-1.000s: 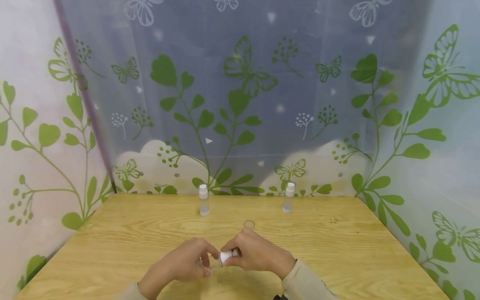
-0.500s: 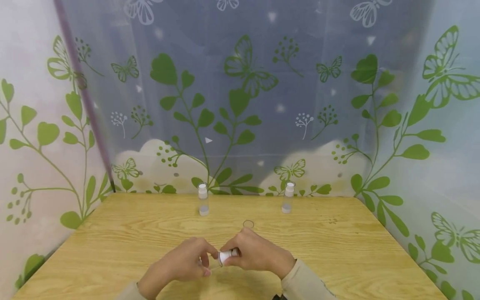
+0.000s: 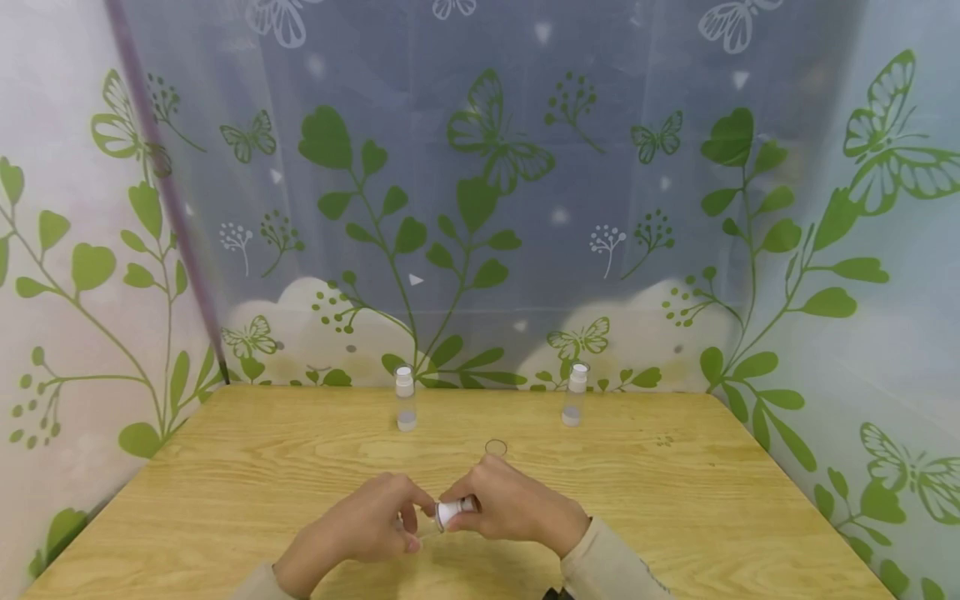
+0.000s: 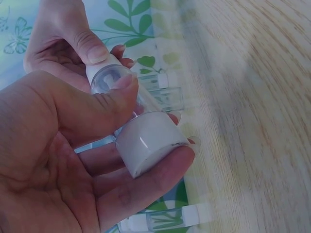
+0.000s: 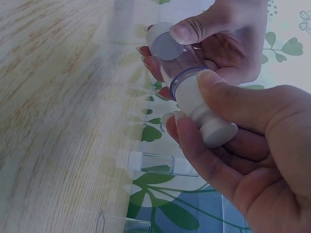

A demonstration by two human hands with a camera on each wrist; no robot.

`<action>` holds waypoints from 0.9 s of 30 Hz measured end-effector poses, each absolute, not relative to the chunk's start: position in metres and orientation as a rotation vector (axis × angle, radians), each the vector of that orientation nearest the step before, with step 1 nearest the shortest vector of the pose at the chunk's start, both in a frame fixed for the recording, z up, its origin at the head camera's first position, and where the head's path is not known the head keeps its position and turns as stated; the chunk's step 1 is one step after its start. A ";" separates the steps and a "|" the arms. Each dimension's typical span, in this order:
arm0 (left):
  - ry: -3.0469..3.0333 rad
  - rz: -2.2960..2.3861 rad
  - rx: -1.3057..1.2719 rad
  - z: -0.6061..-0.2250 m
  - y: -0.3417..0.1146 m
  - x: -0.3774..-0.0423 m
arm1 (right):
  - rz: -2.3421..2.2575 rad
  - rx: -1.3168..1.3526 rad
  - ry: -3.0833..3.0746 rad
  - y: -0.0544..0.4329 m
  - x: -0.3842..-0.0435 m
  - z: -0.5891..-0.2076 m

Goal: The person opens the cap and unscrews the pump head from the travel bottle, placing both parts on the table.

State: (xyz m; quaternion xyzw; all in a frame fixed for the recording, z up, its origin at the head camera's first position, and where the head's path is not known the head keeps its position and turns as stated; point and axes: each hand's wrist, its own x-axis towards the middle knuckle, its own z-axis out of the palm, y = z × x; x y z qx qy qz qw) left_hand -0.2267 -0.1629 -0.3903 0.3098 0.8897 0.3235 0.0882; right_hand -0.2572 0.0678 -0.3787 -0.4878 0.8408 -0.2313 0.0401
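Observation:
Both hands hold one small clear pump bottle (image 3: 452, 512) between them, tilted above the table. My left hand (image 3: 375, 518) grips its clear barrel and white base (image 4: 149, 143), the thumb across the barrel and the fingers curled beneath. At the other end, the thumb and fingers of my right hand (image 3: 517, 503) pinch the white pump head (image 5: 192, 99). The collar meets the barrel's rim in the right wrist view. Just beyond the right hand shows the round rim of a clear cap (image 3: 496, 447), its lower part hidden by that hand.
Two similar bottles stand upright near the table's back edge, one bottle (image 3: 406, 410) left of centre and another bottle (image 3: 572, 408) to the right. Behind the wooden table (image 3: 225, 467) hangs a curtain (image 3: 600, 192) printed with leaves and butterflies, which also closes off both sides.

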 end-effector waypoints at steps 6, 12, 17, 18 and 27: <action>2.663 0.942 0.908 -0.390 -0.163 -0.227 | -0.714 -1.482 2.573 0.068 -0.257 -0.379; 2.673 0.939 0.916 -0.391 -0.163 -0.228 | -0.701 -1.488 2.583 0.068 -0.257 -0.377; 2.664 0.961 0.910 -0.392 -0.163 -0.228 | -0.706 -1.509 2.572 0.068 -0.257 -0.377; 2.665 0.966 0.909 -0.393 -0.163 -0.228 | -0.706 -1.512 2.570 0.068 -0.257 -0.377; 2.678 0.982 0.911 -0.392 -0.163 -0.226 | -0.682 -1.522 2.578 0.069 -0.256 -0.376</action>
